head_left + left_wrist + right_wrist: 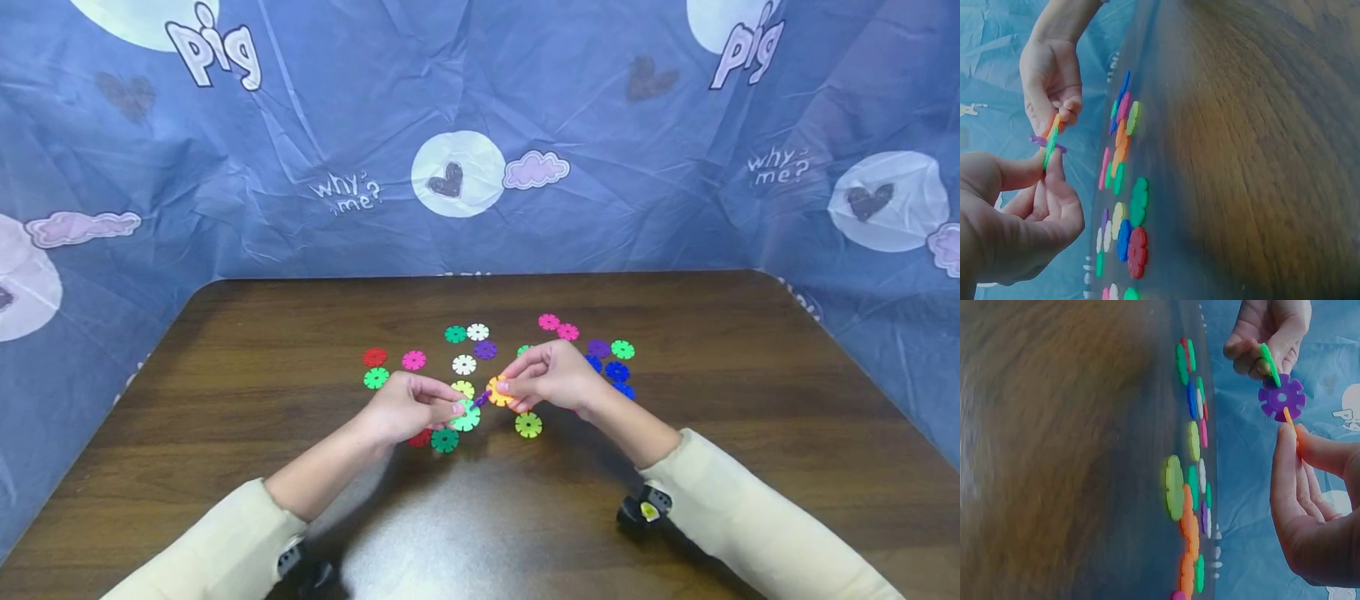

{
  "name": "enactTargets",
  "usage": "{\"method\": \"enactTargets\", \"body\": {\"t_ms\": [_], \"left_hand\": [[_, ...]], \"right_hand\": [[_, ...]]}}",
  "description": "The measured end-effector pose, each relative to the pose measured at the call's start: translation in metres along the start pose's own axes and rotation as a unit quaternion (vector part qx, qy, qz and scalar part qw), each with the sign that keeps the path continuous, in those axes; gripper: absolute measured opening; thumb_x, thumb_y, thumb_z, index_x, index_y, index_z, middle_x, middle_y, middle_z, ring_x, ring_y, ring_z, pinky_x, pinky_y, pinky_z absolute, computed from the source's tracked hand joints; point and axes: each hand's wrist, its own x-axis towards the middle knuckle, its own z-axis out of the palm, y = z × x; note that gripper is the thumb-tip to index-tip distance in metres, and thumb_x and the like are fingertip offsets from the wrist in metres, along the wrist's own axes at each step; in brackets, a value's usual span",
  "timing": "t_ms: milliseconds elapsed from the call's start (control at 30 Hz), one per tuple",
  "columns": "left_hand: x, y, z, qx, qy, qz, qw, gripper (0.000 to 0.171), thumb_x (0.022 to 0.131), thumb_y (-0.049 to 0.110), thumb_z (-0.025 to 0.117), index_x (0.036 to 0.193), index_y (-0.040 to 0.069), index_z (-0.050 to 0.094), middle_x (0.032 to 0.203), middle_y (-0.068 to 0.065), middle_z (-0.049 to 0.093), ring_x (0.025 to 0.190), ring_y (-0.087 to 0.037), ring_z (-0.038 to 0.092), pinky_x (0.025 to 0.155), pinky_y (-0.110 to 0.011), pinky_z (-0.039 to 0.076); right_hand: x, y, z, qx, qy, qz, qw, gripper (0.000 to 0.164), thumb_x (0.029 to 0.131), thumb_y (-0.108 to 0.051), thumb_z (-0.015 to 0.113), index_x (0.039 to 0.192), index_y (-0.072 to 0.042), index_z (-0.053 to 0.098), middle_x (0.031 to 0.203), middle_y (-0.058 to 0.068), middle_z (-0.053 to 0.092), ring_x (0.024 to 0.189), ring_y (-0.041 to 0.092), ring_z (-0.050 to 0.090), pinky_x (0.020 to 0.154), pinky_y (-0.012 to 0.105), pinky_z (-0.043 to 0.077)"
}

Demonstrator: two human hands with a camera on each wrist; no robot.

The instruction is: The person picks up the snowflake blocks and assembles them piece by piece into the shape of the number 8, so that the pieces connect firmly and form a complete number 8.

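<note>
Above the table, my left hand [401,408] pinches a light green notched plastic disc [468,419] between thumb and fingers. My right hand [561,377] pinches an orange notched disc [496,388] the same way. Between the two sits a purple notched disc [1295,399], seen edge-on in the head view and face-on in the right wrist view. Both the green and the orange disc meet its rim at opposite sides, standing crosswise to it. How deep the slots engage cannot be told. Fingertips cover part of the green and orange discs.
Loose notched discs lie flat on the brown wooden table [225,500]. Among them are a yellow-green disc [528,434], a dark green disc [445,447], a red disc [375,357] and several blue ones at the right. A blue printed cloth [337,100] hangs behind the table.
</note>
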Motion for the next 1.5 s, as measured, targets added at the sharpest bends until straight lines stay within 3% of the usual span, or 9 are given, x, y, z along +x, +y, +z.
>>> {"method": "enactTargets", "body": {"t_ms": [267,467,567,833,1067,1233,1500], "left_hand": [[-0.004,0.004,0.002,0.024,0.026,-0.008,0.9993,0.012,0.082,0.003,0.071,0.092,-0.002,0.075,0.07,-0.002,0.072,0.065,-0.006,0.058,0.062,-0.023,0.05],[-0.001,0.005,0.0,0.001,0.061,-0.007,0.9981,0.016,0.082,0.004,0.071,0.095,-0.004,0.074,0.069,0.0,0.071,0.064,-0.005,0.057,0.063,-0.022,0.05],[0.0,0.004,-0.002,-0.016,0.065,-0.007,0.9977,0.019,0.083,0.006,0.071,0.099,-0.003,0.073,0.074,-0.002,0.073,0.066,-0.005,0.06,0.067,-0.024,0.054],[-0.002,0.008,-0.001,-0.087,0.049,-0.01,0.995,0.023,0.084,0.009,0.073,0.105,-0.002,0.071,0.09,-0.009,0.076,0.073,-0.009,0.069,0.081,-0.034,0.06],[-0.005,0.008,0.003,-0.162,0.028,-0.014,0.9863,0.028,0.086,0.006,0.07,0.109,-0.009,0.065,0.085,-0.005,0.075,0.072,-0.006,0.068,0.077,-0.028,0.06],[-0.007,0.003,0.01,-0.167,0.011,-0.013,0.9859,0.028,0.085,0.004,0.069,0.108,-0.011,0.064,0.082,-0.003,0.074,0.07,-0.006,0.069,0.074,-0.025,0.06],[-0.012,-0.013,0.019,-0.149,-0.028,-0.02,0.9882,0.028,0.088,0.005,0.066,0.109,-0.014,0.064,0.084,-0.006,0.075,0.068,-0.008,0.068,0.075,-0.027,0.06]], "right_hand": [[-0.003,0.002,0.011,-0.012,-0.002,0.006,1.0,0.019,0.081,0.0,0.072,0.093,0.012,0.066,0.074,0.009,0.074,0.054,0.013,0.067,0.07,0.042,0.061],[-0.004,0.003,0.018,0.042,0.056,0.024,0.997,0.026,0.082,-0.003,0.073,0.101,0.013,0.065,0.084,0.013,0.075,0.058,0.013,0.068,0.069,0.035,0.061],[-0.005,0.001,0.017,0.075,0.075,0.029,0.994,0.03,0.085,-0.006,0.071,0.109,0.012,0.065,0.085,0.009,0.074,0.06,0.011,0.069,0.068,0.029,0.061],[-0.005,-0.016,0.003,0.115,0.046,0.045,0.991,0.039,0.091,-0.014,0.066,0.126,0.002,0.06,0.087,-0.003,0.071,0.074,0.011,0.071,0.084,0.03,0.058],[-0.006,-0.015,0.001,0.172,0.019,0.046,0.984,0.042,0.093,-0.005,0.06,0.131,0.009,0.05,0.081,-0.002,0.071,0.076,0.01,0.071,0.076,0.022,0.059],[-0.004,-0.002,0.006,0.2,0.01,0.062,0.978,0.043,0.094,-0.002,0.057,0.132,0.014,0.045,0.078,-0.003,0.07,0.072,0.008,0.069,0.072,0.019,0.059],[-0.007,0.018,0.015,0.177,0.007,0.106,0.978,0.042,0.094,-0.006,0.059,0.13,0.013,0.049,0.078,-0.002,0.07,0.073,0.008,0.069,0.076,0.022,0.059]]}}
